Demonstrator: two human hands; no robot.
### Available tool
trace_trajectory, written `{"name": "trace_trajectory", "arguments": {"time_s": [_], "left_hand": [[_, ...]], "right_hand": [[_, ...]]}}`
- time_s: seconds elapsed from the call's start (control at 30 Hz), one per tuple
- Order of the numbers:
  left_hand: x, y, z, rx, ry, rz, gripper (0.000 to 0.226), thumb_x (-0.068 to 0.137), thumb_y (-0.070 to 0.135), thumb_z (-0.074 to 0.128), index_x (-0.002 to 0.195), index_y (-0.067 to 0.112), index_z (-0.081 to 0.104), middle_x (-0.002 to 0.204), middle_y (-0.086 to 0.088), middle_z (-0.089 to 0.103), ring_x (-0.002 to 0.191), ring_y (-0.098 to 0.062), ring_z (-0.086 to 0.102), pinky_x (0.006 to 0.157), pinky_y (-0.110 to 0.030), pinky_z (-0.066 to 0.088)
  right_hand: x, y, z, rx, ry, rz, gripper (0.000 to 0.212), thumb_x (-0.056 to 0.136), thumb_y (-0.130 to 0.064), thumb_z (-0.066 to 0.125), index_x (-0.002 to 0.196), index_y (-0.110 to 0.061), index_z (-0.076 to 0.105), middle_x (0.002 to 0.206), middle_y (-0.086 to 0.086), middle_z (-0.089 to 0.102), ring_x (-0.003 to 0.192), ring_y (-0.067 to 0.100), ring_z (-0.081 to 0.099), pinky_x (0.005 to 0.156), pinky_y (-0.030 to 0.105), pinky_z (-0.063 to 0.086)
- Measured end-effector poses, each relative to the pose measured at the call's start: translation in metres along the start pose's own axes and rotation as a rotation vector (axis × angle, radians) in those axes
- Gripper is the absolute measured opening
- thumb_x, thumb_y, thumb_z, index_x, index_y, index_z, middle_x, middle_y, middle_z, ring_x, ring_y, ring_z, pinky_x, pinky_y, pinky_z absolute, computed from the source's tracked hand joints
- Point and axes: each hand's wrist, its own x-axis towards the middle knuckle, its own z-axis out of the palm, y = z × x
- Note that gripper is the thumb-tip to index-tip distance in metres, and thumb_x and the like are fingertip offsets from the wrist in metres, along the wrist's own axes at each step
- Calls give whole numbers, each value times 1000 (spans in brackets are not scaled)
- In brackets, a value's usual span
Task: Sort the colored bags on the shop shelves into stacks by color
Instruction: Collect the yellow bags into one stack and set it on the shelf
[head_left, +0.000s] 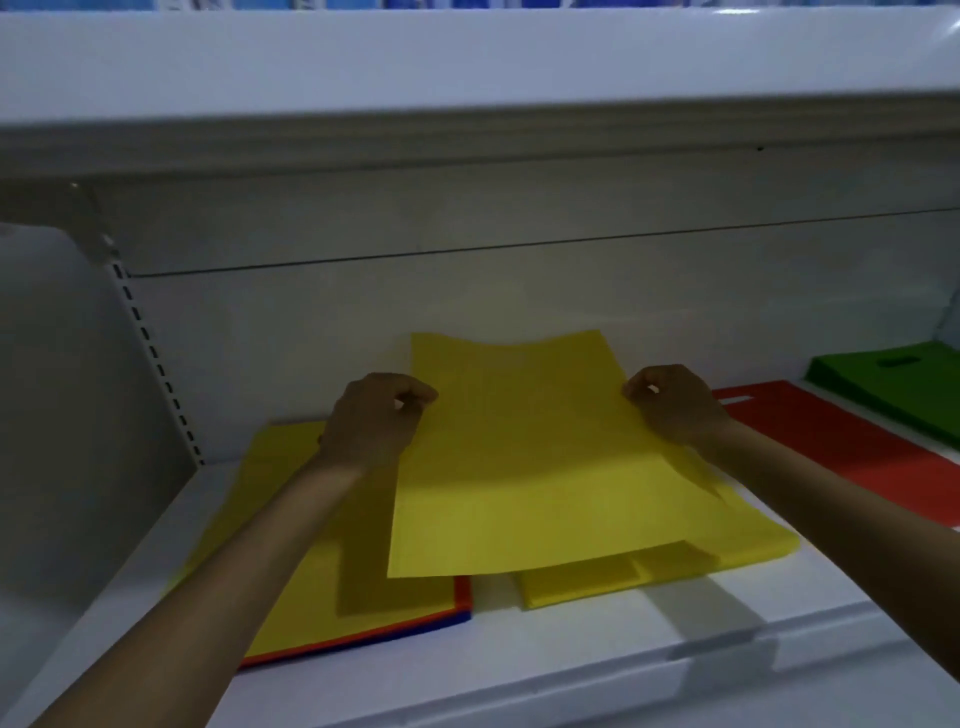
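Both hands pinch the same yellow bag (519, 467): the left hand (376, 415) has fingers curled on its left edge, and the right hand (670, 402) has fingers curled on its right edge. The bag is spread flat between them, with its near edge raised off the shelf (571, 654) and a shadow under it. It hangs over a yellow pile (576, 584) in the middle of the shelf and overlaps a mixed pile (306, 597) to the left, which is yellow on top with orange and blue edges showing below. A red bag (831, 447) lies flat to the right, partly under the right wrist. A green bag (893, 384) with a handle cutout lies further right. The upper shelf (467, 67) runs overhead. Back wall white.
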Motion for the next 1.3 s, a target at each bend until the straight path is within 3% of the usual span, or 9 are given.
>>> {"name": "trace_trajectory", "arguments": {"time_s": [0.17,0.4,0.6,0.73,0.8,0.93,1.03,1.27,1.3], "left_hand": [[-6,28,56,146,-35,-61,25,95,18,51,107,30,70,121,10,64,108,-15,59,86,-28,48],[-21,29,103,265,-127,-187,25,98,26,44,112,37,61,125,14,58,104,-9,57,66,-22,44],[-22,18,119,272,-170,-238,42,97,40,46,137,28,45,132,2,51,118,-18,48,89,-35,47],[-31,15,125,236,-57,-191,48,97,48,37,137,23,44,119,2,58,114,-25,49,88,-37,41],[-31,16,125,184,-40,-188,42,98,43,38,135,25,46,106,8,61,108,-23,53,87,-36,40],[-31,15,125,145,-78,-228,46,94,48,36,132,28,52,123,8,62,114,-15,55,101,-37,37],[-29,14,128,256,-147,-220,45,95,46,44,136,30,47,119,9,62,118,-12,51,102,-32,27],[-28,10,129,204,-205,-200,72,80,61,25,145,33,34,101,7,67,106,-10,55,104,-32,26],[-28,9,128,212,-234,-205,74,78,62,25,146,34,32,107,7,66,110,-11,53,106,-31,24]], "right_hand": [[6,55,-20,-55,-18,49,18,94,-10,53,84,-18,65,108,12,67,91,28,63,60,24,41],[11,98,-6,-233,-106,18,16,97,-21,49,94,-30,63,108,0,65,84,18,61,76,33,50],[20,109,2,-259,-104,23,23,98,-35,48,110,-22,62,106,1,64,87,19,60,79,34,50],[19,123,6,-187,-133,76,48,95,-48,47,132,-18,51,126,5,58,110,25,57,85,32,44],[18,126,9,-142,-137,75,48,95,-48,49,132,-17,52,127,5,58,111,24,57,85,31,43],[17,129,12,-128,-66,56,41,95,-44,52,125,-18,60,123,4,62,108,23,59,84,32,45],[17,130,13,-102,-33,42,38,95,-39,54,124,-17,62,123,5,63,110,24,59,85,32,45],[16,134,14,-55,0,-15,34,96,-32,55,124,-14,63,125,7,64,112,25,59,87,32,45],[16,134,14,-33,-9,-9,35,95,-34,55,123,-14,64,124,7,64,112,25,60,87,32,46]]}}
